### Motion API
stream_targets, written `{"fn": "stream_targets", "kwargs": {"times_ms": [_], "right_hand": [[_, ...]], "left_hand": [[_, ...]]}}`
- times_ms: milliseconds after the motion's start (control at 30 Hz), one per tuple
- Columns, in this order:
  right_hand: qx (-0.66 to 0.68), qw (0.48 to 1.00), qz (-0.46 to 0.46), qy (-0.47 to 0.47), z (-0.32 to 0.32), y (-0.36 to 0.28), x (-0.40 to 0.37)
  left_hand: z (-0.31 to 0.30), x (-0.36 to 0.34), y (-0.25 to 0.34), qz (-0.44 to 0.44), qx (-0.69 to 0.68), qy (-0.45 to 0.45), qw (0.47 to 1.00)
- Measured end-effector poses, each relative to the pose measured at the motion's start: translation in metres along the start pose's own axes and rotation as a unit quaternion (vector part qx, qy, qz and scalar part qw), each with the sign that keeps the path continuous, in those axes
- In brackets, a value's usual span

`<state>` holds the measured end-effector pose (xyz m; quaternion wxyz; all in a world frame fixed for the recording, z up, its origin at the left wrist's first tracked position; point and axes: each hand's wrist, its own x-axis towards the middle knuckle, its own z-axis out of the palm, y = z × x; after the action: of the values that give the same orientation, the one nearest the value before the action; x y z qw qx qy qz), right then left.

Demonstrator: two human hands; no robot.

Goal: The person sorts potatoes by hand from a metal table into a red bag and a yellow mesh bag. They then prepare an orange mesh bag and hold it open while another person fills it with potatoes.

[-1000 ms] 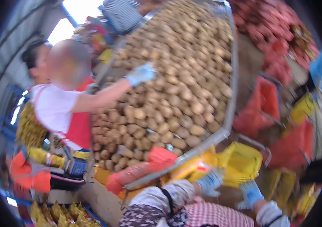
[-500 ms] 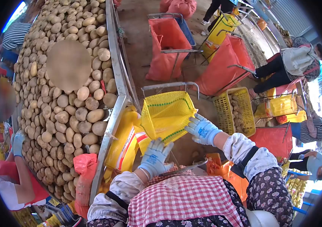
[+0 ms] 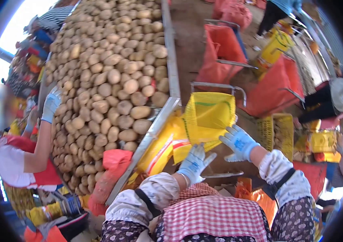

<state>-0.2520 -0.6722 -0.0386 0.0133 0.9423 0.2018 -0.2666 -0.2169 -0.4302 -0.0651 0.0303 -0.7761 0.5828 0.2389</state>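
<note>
A yellow mesh bag [image 3: 208, 119] hangs with its mouth wide from a metal frame stand [image 3: 213, 85] in front of me. My left hand [image 3: 195, 164], in a pale blue glove, is at the bag's near edge with fingers stretched and thumb apart. Beside the bag's right edge is my right hand [image 3: 240, 142], gloved alike, its fingers spread and holding nothing. Whether the fingertips touch the mesh is hard to tell. To the left, a sloping metal-edged table carries a great heap of potatoes [image 3: 115, 76].
A metal rim [image 3: 151, 135] edges the potato table, with a red sack [image 3: 111, 177] over its near corner. Red bags on stands [image 3: 222, 52] and a yellow crate [image 3: 282, 133] of potatoes stand to the right. A co-worker's gloved hand [image 3: 51, 105] rests by the heap's left.
My view has turned left, so everything sits further right. My right hand has come away slightly from the bag's edge. The co-worker's hand has moved up along the heap.
</note>
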Motion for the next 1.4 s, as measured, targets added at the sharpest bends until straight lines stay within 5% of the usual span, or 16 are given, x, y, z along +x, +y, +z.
{"fn": "stream_targets", "kwargs": {"times_ms": [167, 267, 333, 400, 500, 600, 667, 767, 1000, 1067, 1133, 1300, 1400], "right_hand": [[0.014, 1.000, -0.002, 0.014, -0.005, -0.031, -0.011], [-0.023, 0.999, 0.007, -0.030, 0.011, -0.046, -0.011], [-0.006, 0.995, 0.090, -0.034, 0.035, -0.046, -0.005], [0.001, 0.996, 0.086, 0.001, 0.035, -0.042, -0.003], [0.039, 0.991, 0.083, -0.096, 0.014, -0.037, 0.003], [0.063, 0.991, 0.069, -0.093, 0.014, -0.028, 0.003], [0.002, 0.987, -0.017, 0.160, 0.034, -0.021, -0.004], [0.017, 0.985, -0.064, 0.156, 0.034, -0.015, -0.014], [0.077, 0.995, 0.020, 0.069, 0.030, -0.004, -0.020], [0.050, 0.990, 0.017, 0.128, 0.033, -0.006, -0.022], [0.069, 0.996, 0.044, 0.045, 0.029, -0.009, -0.019], [0.066, 0.996, 0.061, 0.024, 0.045, -0.015, -0.012], [0.074, 0.993, 0.088, 0.012, 0.055, -0.020, -0.011]], "left_hand": [[0.023, 0.001, -0.018, -0.107, -0.015, 0.178, 0.978], [0.012, 0.005, -0.015, -0.113, -0.061, 0.051, 0.990], [0.026, 0.005, -0.020, -0.109, -0.051, 0.090, 0.989], [0.024, -0.001, -0.032, 0.001, 0.041, 0.199, 0.979], [0.010, -0.018, -0.050, 0.068, 0.069, 0.248, 0.964], [0.000, -0.018, -0.060, 0.045, 0.062, 0.118, 0.990], [0.000, -0.021, -0.059, 0.047, 0.044, 0.130, 0.989], [0.010, -0.018, -0.049, -0.004, -0.042, 0.094, 0.995], [0.014, -0.017, -0.052, -0.032, -0.027, 0.154, 0.987], [0.023, -0.016, -0.055, -0.061, -0.048, 0.128, 0.989], [0.022, -0.015, -0.055, -0.074, -0.043, 0.103, 0.991], [0.038, -0.009, -0.061, -0.113, -0.103, 0.061, 0.986], [0.073, -0.008, -0.063, -0.133, -0.189, 0.143, 0.962]]}}
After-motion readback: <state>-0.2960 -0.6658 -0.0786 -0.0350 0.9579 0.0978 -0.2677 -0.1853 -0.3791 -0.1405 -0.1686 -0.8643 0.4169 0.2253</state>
